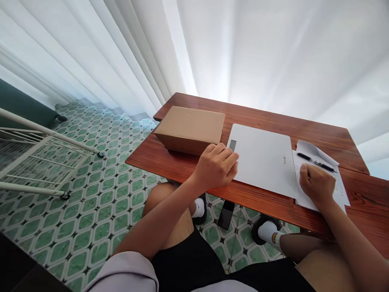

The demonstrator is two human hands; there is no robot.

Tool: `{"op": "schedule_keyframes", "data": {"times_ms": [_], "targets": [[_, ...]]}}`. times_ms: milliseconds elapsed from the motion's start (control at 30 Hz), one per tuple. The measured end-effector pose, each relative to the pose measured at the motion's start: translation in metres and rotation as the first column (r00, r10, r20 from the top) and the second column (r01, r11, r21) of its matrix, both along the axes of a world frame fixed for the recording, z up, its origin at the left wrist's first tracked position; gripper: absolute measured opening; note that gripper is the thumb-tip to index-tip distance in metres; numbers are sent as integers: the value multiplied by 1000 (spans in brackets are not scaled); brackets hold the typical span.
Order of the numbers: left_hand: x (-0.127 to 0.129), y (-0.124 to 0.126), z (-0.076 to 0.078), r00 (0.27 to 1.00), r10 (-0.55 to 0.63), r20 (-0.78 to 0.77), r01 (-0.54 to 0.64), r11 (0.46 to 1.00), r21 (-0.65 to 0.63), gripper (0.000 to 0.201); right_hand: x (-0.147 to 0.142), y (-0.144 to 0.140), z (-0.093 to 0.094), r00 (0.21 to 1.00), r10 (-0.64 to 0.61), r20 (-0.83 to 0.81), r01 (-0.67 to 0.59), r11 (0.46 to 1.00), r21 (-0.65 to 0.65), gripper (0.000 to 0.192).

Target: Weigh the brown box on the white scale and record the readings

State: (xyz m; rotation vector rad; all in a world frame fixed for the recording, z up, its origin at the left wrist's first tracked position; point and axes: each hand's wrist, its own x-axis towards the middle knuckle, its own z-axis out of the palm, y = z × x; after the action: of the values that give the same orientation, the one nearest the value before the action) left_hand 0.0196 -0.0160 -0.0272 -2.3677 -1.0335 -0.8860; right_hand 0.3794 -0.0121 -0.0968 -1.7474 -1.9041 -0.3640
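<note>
My left hand (pixel 215 165) is curled into a fist, knuckles up, at the left front edge of a flat pale-silver slab that looks like a closed laptop (pixel 261 156). The slab has rounded corners, a small grey rectangle at its left and dark lettering near its right side. My right hand (pixel 317 183) is also a fist, resting over the paper sheets (pixel 342 190) just right of the slab. Nothing shows in either fist. Behind my right hand, a black pen (pixel 317 162) lies across the paper, whose top sheet curls up at the far side.
A closed cardboard box (pixel 193 123) sits on the wooden table (pixel 273 113), left of the slab. White curtains (pixel 258 52) hang behind. A white wheeled rack (pixel 45 158) stands on the green tiled floor at left. A dark phone-like object (pixel 226 215) lies between my feet.
</note>
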Motion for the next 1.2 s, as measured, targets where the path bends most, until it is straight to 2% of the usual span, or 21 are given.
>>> {"op": "schedule_keyframes", "data": {"times_ms": [200, 400, 533, 633, 767, 833, 900, 1000, 1100, 1133, 1200], "targets": [[-7, 2, -6, 1000, 25, -7, -26, 992, -123, 23, 5, -4, -7, 1000, 12, 18, -13, 1000, 13, 38], [-14, 4, -9, 1000, 25, 2, -25, 986, -166, 22, 13, -6, -8, 989, -4, 148, -13, 994, 112, 39], [-18, 6, -8, 998, 41, 42, -34, 986, -161, 24, 2, -5, -3, 985, -5, 174, -21, 989, 147, 40], [-22, 8, -8, 996, 55, 70, -44, 987, -156, 26, -20, -2, 9, 984, 50, 173, -79, 984, 163, 38], [-32, 13, -5, 989, 98, 115, -79, 984, -162, 25, -53, -2, 35, 979, 113, 171, -145, 970, 193, 37], [-41, 17, -2, 979, 129, 160, -100, 979, -176, 23, -71, -1, 48, 985, 134, 110, -154, 966, 209, 37], [-51, 22, 3, 960, 176, 216, -135, 972, -191, 22, -93, 3, 58, 984, 178, -8, -174, 970, 172, 34], [-69, 31, 10, 904, 292, 314, -231, 948, -218, 21, -135, 12, 68, 969, 234, -85, -221, 965, 140, 36], [-86, 37, 15, 812, 415, 410, -334, 907, -258, 22, -184, 24, 72, 940, 289, -183, -275, 956, 98, 29], [-91, 39, 15, 783, 454, 426, -366, 889, -274, 24, -199, 27, 72, 911, 299, -283, -294, 954, 63, 25], [-101, 43, 14, 734, 526, 429, -427, 849, -312, 31, -225, 33, 71, 849, 326, -415, -345, 938, 31, 30]]}}
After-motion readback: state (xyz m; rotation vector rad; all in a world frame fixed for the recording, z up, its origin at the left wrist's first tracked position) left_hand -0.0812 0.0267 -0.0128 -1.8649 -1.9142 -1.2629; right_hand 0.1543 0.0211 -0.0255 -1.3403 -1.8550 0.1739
